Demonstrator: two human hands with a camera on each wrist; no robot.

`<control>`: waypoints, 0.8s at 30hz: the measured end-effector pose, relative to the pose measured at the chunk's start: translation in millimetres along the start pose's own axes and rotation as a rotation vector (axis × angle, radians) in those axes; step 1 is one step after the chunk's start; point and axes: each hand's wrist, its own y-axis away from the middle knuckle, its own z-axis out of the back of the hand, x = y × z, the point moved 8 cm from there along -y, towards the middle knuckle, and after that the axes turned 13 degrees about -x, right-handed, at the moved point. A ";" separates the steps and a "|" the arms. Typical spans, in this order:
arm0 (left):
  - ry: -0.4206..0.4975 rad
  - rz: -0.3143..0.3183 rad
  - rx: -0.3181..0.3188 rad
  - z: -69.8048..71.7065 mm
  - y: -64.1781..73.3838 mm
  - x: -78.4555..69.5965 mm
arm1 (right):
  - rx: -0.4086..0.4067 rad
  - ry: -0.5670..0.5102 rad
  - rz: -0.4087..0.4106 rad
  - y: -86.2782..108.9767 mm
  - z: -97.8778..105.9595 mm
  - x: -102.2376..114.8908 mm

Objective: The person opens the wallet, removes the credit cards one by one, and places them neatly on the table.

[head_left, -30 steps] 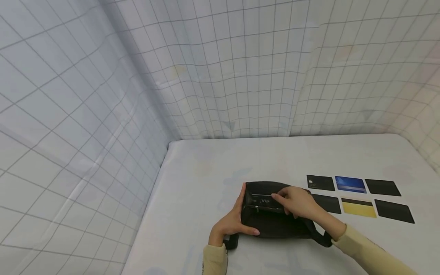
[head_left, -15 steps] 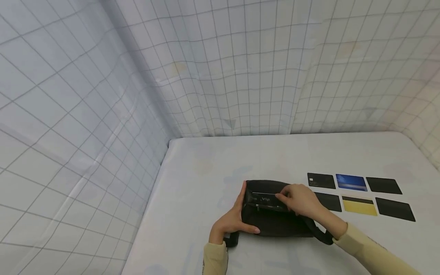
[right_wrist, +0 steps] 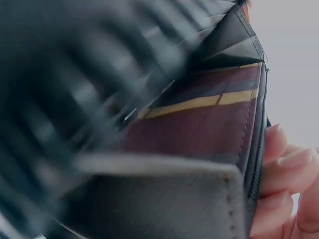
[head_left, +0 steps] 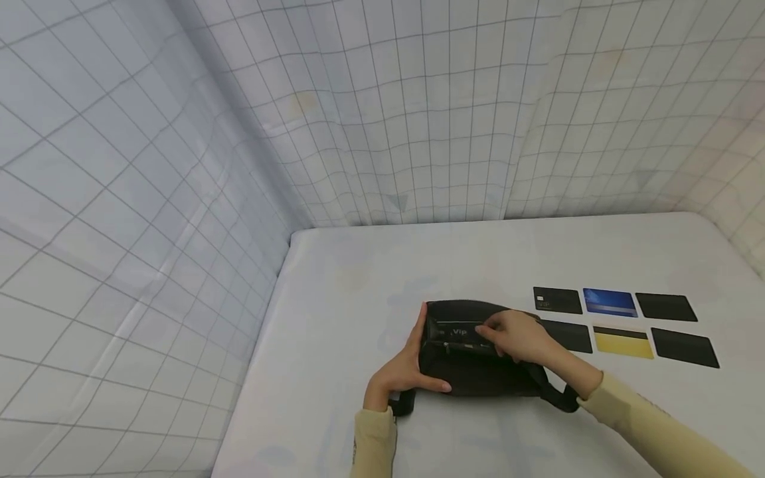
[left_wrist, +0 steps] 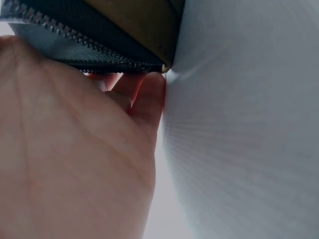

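A black zip wallet point(head_left: 478, 382) stands with its opening upward on the white table. At its left end, my left hand point(head_left: 399, 372) grips it, thumb along the near side and fingers along the far side. A black card marked "Vip" point(head_left: 457, 331) shows in the wallet's opening. The thumb and forefinger of my right hand point(head_left: 518, 337) pinch at the card's right part; the other fingers are partly hidden. In the left wrist view, fingers of the left hand point(left_wrist: 75, 149) touch the zipped edge. Dark red lining point(right_wrist: 194, 129) with yellow-edged slots appears in the right wrist view.
Two rows of cards lie to the right: a black chip card point(head_left: 558, 300), a blue card point(head_left: 609, 303), a yellow card point(head_left: 623, 342) and plain black ones. A black strap-like piece point(head_left: 560, 399) loops below the right wrist. Grid-patterned white curtains point(head_left: 394, 133) stand behind the table point(head_left: 346, 285).
The head view has tilted slightly, shifting the table upward in the picture. Both hands keep about the same places on the wallet and card, with only slight movement of the right fingers.
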 end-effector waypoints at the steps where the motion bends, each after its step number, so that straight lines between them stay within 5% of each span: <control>1: -0.002 0.003 0.003 0.1 -0.2 -0.2 | 0.002 -0.012 -0.007 -0.2 -0.4 -0.9; 8: 0.009 0.007 -0.004 1.1 -1.0 0.5 | -0.024 -0.007 -0.016 0.4 -0.3 -1.3; 24: 0.006 -0.014 -0.008 0.3 0.8 2.9 | -0.205 0.187 0.139 -2.3 -0.9 6.1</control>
